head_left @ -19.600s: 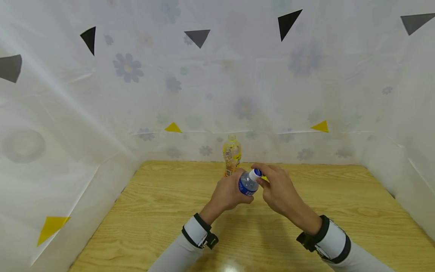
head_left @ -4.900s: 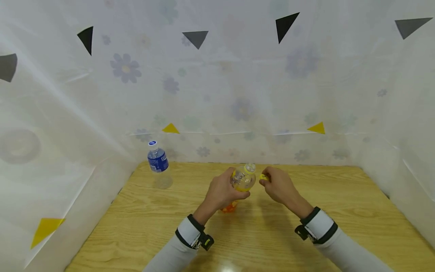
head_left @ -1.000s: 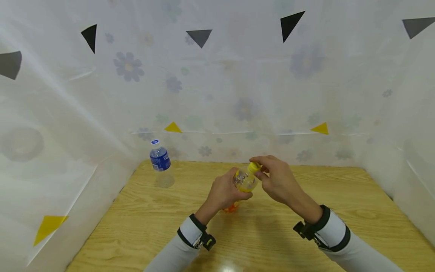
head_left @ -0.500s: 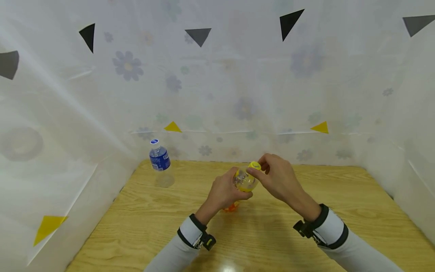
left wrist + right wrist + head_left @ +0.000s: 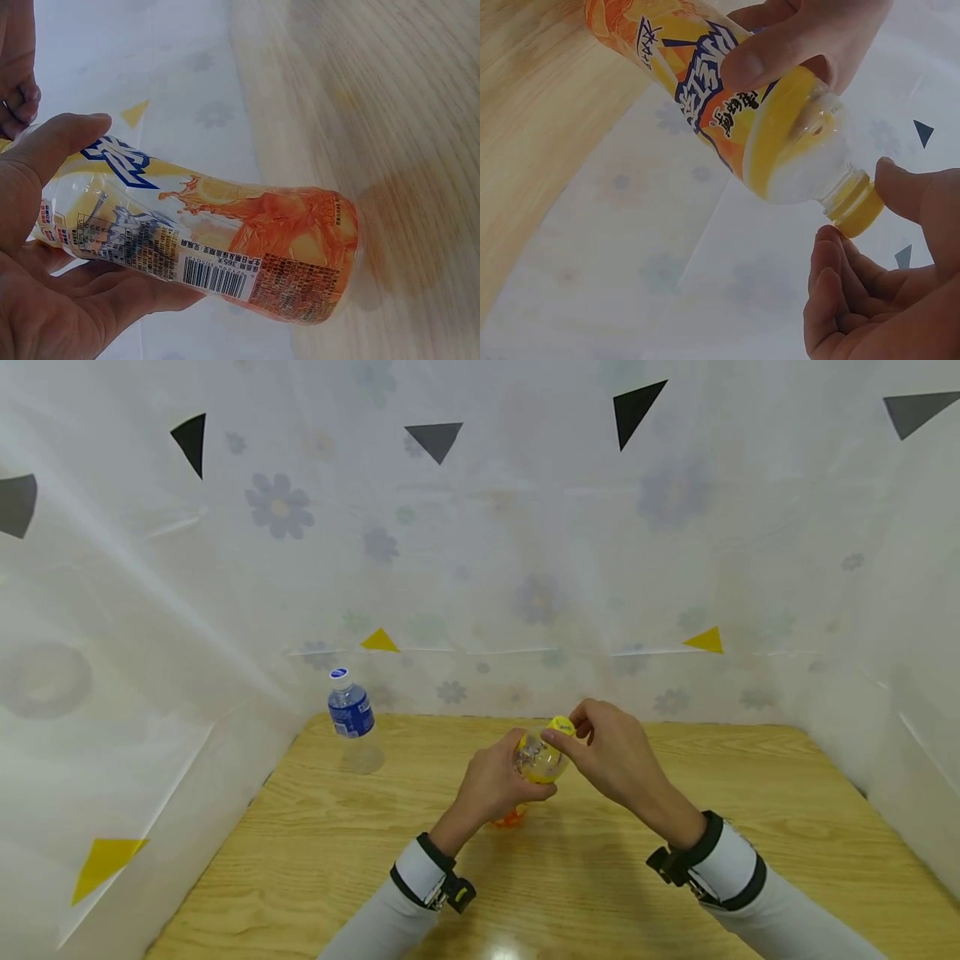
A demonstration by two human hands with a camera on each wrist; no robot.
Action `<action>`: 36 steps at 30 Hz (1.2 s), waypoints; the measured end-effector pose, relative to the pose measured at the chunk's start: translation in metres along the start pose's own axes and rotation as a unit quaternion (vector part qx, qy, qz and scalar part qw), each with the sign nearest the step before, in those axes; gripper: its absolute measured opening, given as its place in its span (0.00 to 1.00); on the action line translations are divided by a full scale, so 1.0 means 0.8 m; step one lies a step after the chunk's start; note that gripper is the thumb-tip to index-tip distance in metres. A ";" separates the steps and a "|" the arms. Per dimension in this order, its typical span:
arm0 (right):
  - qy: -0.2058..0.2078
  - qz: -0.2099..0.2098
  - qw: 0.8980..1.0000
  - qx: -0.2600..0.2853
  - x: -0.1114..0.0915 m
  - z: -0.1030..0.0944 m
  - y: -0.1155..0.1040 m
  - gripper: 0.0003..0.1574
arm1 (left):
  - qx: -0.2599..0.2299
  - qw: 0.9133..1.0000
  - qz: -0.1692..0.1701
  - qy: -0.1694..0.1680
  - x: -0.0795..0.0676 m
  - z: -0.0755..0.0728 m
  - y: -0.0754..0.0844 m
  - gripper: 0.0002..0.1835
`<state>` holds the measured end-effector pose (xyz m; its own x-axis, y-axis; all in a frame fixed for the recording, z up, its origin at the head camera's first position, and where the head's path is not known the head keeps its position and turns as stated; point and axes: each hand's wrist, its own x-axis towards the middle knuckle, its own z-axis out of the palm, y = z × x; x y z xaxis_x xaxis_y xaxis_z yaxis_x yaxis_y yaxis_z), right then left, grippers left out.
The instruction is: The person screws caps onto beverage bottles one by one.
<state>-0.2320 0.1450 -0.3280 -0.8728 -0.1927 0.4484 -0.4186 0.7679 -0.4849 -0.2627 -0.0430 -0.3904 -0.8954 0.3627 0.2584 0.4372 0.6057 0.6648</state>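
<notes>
My left hand (image 5: 495, 781) grips a clear tea bottle (image 5: 285, 232) with a yellow and orange label around its upper body. The bottle leans to the right, its base close to or on the table. A yellow cap (image 5: 859, 211) sits on its neck, and my right hand (image 5: 618, 756) pinches it between thumb and fingertips. In the right wrist view, the thumb lies at one side of the cap and the fingers at the other. Most of the label is hidden by the left hand in the head view.
A clear water bottle (image 5: 351, 714) with a blue label and white cap stands upright at the table's back left. The wooden table (image 5: 360, 877) is enclosed by white patterned sheeting (image 5: 480, 543) behind and at both sides.
The blue-labelled bottle, earlier in my hands, now stands back left. The yellow cap went from apart to on the tea bottle's neck. Since one second ago, my right thumb has shifted around the cap.
</notes>
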 end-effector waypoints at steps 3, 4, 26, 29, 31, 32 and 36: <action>-0.029 0.027 0.999 0.002 -0.001 -0.002 -0.001 0.32 | 0.001 1.000 -0.002 -0.001 0.000 0.000 0.000 0.32; -0.038 0.035 0.999 0.003 -0.001 -0.003 -0.001 0.36 | 0.001 1.000 -0.003 -0.002 0.000 0.000 0.000 0.31; -0.032 -0.059 0.998 0.015 -0.010 -0.007 -0.012 0.29 | 0.000 1.000 -0.001 -0.001 -0.001 0.000 0.000 0.33; -0.031 -0.058 0.998 0.018 -0.010 -0.007 -0.012 0.28 | 0.002 1.000 0.001 -0.001 -0.001 -0.001 0.000 0.33; -0.031 -0.056 0.998 0.018 -0.009 -0.006 -0.012 0.28 | 0.003 1.000 0.003 0.000 -0.001 -0.001 0.000 0.33; -0.030 -0.056 0.998 0.019 -0.009 -0.006 -0.011 0.27 | 0.003 1.000 0.004 0.000 0.000 -0.001 0.000 0.32; -0.026 -0.054 0.998 0.018 -0.008 -0.004 -0.010 0.26 | 0.002 1.000 0.007 0.002 0.000 -0.001 0.000 0.32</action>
<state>-0.2225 0.1422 -0.3245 -0.8332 -0.3052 0.4611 -0.5191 0.7189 -0.4623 -0.2626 -0.0436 -0.3897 -0.8895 0.3683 0.2706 0.4501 0.6037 0.6580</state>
